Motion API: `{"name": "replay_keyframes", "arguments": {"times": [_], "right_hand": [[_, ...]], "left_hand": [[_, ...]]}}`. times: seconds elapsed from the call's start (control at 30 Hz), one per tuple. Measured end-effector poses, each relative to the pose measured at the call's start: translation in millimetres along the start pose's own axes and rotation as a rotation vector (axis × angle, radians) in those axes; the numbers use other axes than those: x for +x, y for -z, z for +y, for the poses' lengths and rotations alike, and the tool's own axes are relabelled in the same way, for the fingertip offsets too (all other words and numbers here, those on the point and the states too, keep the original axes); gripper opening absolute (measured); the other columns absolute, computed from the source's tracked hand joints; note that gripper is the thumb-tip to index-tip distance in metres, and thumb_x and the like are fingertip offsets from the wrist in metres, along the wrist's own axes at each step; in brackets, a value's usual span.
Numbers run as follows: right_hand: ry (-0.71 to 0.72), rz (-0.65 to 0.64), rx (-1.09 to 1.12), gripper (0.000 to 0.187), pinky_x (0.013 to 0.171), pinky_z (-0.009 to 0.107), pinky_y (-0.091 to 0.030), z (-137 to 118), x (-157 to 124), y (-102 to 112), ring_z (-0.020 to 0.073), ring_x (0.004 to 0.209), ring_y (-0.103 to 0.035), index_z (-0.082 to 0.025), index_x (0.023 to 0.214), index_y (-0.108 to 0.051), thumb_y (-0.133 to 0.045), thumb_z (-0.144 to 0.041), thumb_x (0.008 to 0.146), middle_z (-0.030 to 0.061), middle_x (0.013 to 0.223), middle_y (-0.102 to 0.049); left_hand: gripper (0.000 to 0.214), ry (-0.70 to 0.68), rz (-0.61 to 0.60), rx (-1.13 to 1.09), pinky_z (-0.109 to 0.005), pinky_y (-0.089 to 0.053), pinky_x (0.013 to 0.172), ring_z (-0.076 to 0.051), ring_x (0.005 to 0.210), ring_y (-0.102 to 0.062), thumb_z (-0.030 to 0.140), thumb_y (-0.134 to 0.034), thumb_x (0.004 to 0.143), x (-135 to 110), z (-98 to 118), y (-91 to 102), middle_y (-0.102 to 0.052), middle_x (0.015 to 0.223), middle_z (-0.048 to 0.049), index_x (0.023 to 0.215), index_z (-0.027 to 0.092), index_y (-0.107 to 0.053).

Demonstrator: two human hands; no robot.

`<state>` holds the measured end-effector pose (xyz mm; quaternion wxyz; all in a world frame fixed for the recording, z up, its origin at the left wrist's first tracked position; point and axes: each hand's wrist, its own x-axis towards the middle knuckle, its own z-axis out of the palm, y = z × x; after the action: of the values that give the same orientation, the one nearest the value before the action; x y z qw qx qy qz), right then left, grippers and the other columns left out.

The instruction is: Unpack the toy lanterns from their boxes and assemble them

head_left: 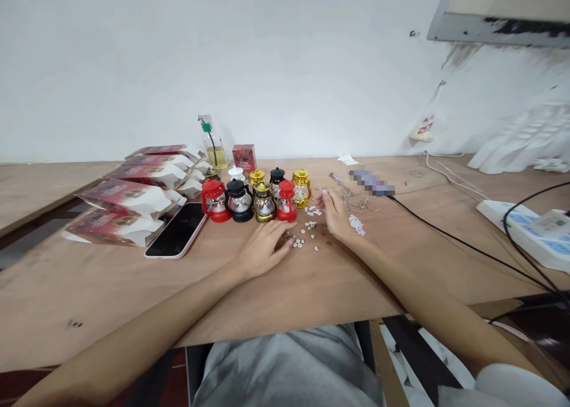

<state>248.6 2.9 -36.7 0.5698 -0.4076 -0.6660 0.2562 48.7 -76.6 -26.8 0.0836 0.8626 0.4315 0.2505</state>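
My left hand (262, 246) lies flat on the wooden table (133, 288), fingers stretched toward several small round button cells (307, 233) scattered between my hands. My right hand (335, 215) rests palm down just right of them, fingers extended toward small white bits near the lanterns. Just beyond my hands stands a cluster of several mini lanterns: a red one (214, 200), a black one (239, 200), a dark gold one (264, 202), a second red one (287, 201) and a gold one (301, 188), with more behind. Neither hand holds anything.
A phone (177, 231) lies face up left of the lanterns, beside a stack of red and white boxes (133, 199). A small bottle (214, 144) and red box (244, 157) stand at the wall. Thin wire pieces (356, 204), a black cable (467, 246) and a white power strip (525, 232) lie right.
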Motion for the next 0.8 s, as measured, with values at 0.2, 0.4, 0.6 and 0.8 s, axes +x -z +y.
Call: {"name": "replay_keyframes", "arguments": {"times": [0.2, 0.4, 0.6, 0.8], "right_hand": [[-0.01, -0.014, -0.028, 0.045, 0.068, 0.033, -0.046, 5.4, 0.1, -0.4, 0.0181, 0.067, -0.059, -0.023, 0.078, -0.053, -0.031, -0.06, 0.089, 0.0022, 0.07, -0.062], [-0.014, -0.113, -0.016, 0.03, 0.065, 0.03, -0.045, 2.5, 0.6, 0.3, 0.0157, 0.066, -0.057, -0.021, 0.078, -0.054, -0.052, -0.05, 0.082, 0.0009, 0.073, -0.061], [-0.072, -0.641, -0.021, 0.033, 0.057, 0.026, -0.041, -6.2, -5.0, -1.7, 0.0127, 0.06, -0.053, -0.018, 0.071, -0.059, -0.07, -0.049, 0.068, -0.0011, 0.064, -0.059], [-0.049, -0.688, -0.075, 0.033, 0.061, 0.025, -0.043, -4.0, -9.2, -5.2, 0.0137, 0.066, -0.056, -0.018, 0.077, -0.062, -0.073, -0.047, 0.065, 0.0002, 0.071, -0.062]], "left_hand": [[0.017, 0.032, 0.062, -0.053, -0.036, -0.042, 0.087, -0.021, 0.097, -0.055, 0.028, -0.048, 0.087, 8.8, -4.4, -5.6, -0.063, 0.101, -0.0047, 0.095, 0.021, -0.06], [0.012, 0.152, 0.101, -0.142, -0.031, -0.043, 0.074, -0.018, 0.08, -0.055, 0.028, -0.055, 0.081, 15.3, -6.6, -8.5, -0.062, 0.083, -0.003, 0.08, 0.019, -0.063], [0.017, 0.344, 0.21, -0.438, -0.027, -0.045, 0.068, -0.016, 0.072, -0.058, 0.032, -0.052, 0.078, 13.3, -13.2, -8.3, -0.065, 0.078, -0.0026, 0.078, 0.018, -0.061], [0.02, 0.464, 0.302, -0.562, -0.025, -0.044, 0.061, -0.014, 0.066, -0.056, 0.034, -0.052, 0.074, 16.6, -20.7, -10.8, -0.064, 0.076, -0.0025, 0.076, 0.016, -0.06]]}}
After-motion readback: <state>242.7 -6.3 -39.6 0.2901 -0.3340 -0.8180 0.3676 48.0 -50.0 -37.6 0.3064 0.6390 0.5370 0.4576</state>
